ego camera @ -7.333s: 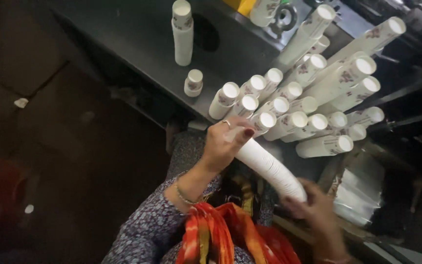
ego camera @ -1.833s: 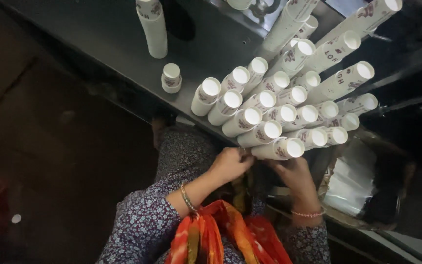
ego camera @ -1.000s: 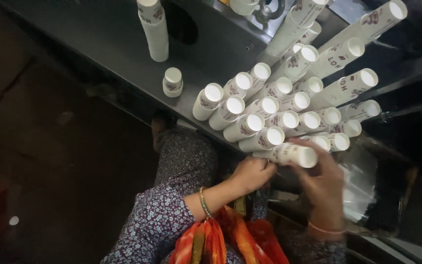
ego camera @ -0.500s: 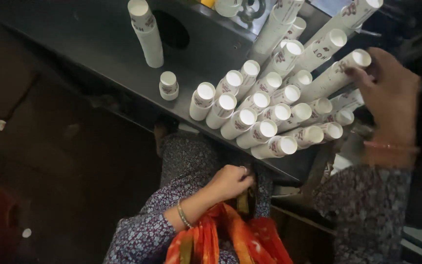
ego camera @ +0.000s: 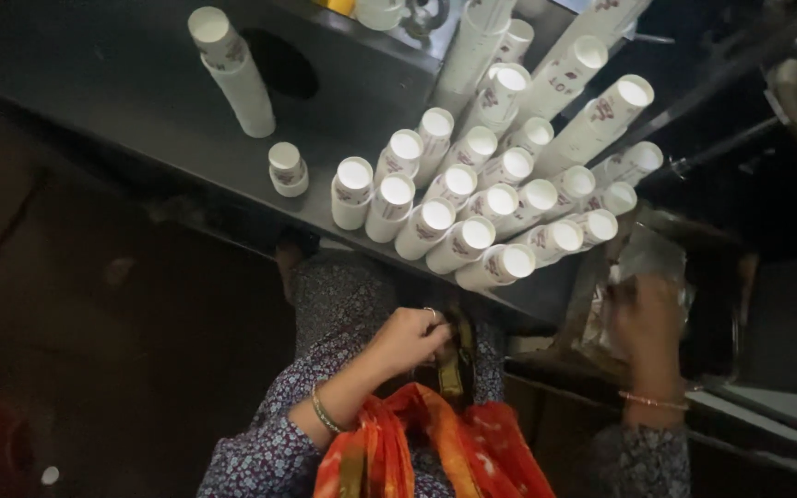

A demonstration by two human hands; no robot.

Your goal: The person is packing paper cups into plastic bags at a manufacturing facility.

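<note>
The left hand (ego camera: 410, 339) rests low in the view, just below the near edge of the dark bench (ego camera: 140, 111). Its fingers (ego camera: 435, 323) are curled in against a narrow yellowish strap (ego camera: 454, 369) (whether they actually clamp it cannot be told). A thin bangle (ego camera: 323, 412) sits on the wrist.

The right hand (ego camera: 643, 323) is raised at the right end of the bench and is blurred — its fingers reach into a clear plastic wrapper (ego camera: 643, 263), touching the film; how far they are spread cannot be told. A bead bracelet (ego camera: 654, 401) circles that wrist.

The stacks of white paper cups (ego camera: 486, 198) stand clustered on the bench, tight against one another, their open white rims toward the camera; the nearest stack lies at the near edge, between the two hands and above them. Well apart to the left stand one tall stack (ego camera: 232, 69) and a short stack (ego camera: 288, 169) — both clear of the cluster.

An orange and red cloth (ego camera: 435, 452) lies at the bottom of the view.
</note>
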